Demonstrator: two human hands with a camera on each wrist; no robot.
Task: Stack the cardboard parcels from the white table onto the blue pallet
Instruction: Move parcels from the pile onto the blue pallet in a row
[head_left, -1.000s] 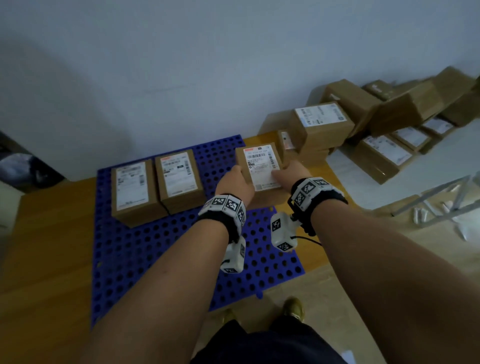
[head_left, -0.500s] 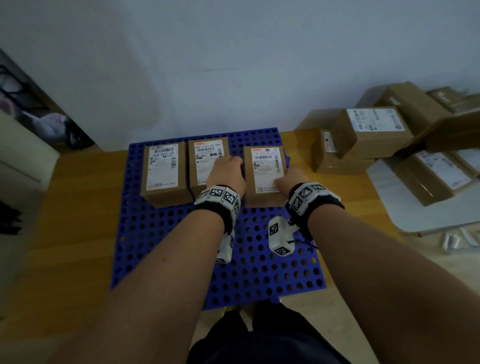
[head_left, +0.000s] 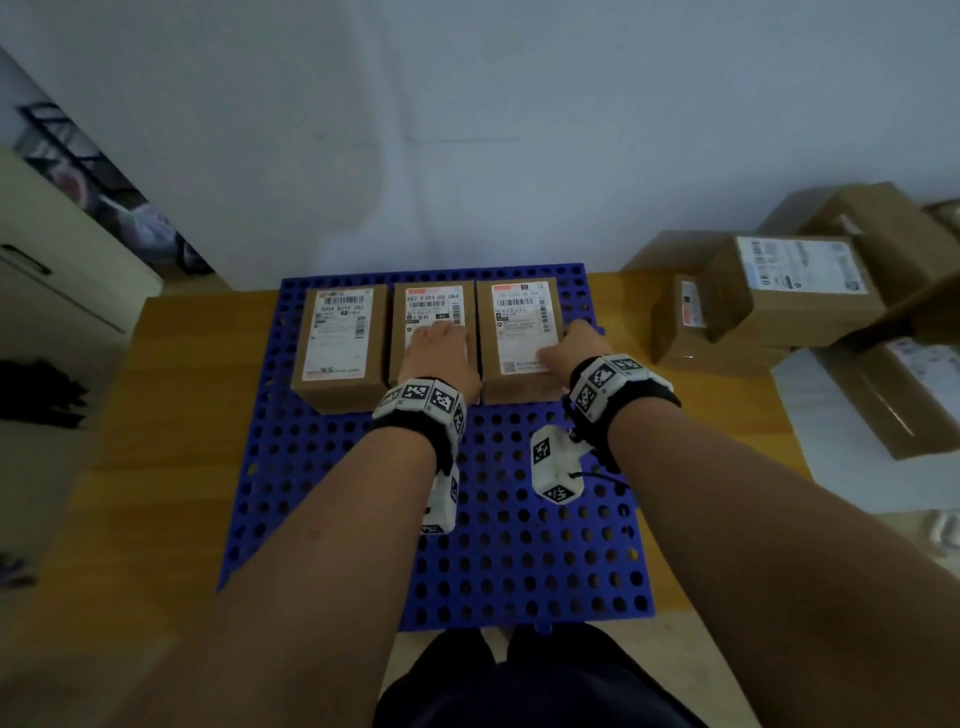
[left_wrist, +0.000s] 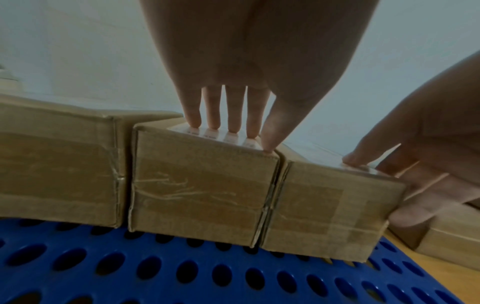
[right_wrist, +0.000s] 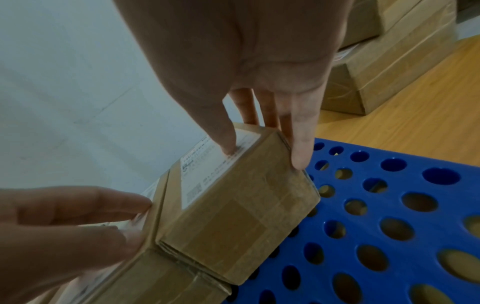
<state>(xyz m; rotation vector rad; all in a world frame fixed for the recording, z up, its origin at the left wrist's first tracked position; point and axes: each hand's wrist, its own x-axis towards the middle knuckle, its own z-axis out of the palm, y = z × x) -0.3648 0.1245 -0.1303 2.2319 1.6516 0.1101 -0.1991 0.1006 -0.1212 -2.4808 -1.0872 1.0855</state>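
Three labelled cardboard parcels stand in a row along the far edge of the blue pallet (head_left: 467, 545): left parcel (head_left: 337, 343), middle parcel (head_left: 431, 306), right parcel (head_left: 519, 332). My left hand (head_left: 441, 353) lies flat on top of the middle parcel (left_wrist: 202, 185), fingers straight (left_wrist: 228, 131). My right hand (head_left: 571, 348) touches the right parcel (right_wrist: 233, 216), thumb on its label and straight fingers down its right side (right_wrist: 262, 154). The right parcel (left_wrist: 324, 205) sits on the pallet (right_wrist: 389, 226), touching the middle one.
A pile of several more parcels (head_left: 795, 286) lies at the right, partly on the white table (head_left: 831, 467). The pallet rests on a wooden surface (head_left: 171, 415) against a pale wall. A white cabinet (head_left: 52, 286) stands at the left.
The parcel held in both hands came down onto the pallet beside the middle parcel. My left hand left it and now lies on the middle parcel.
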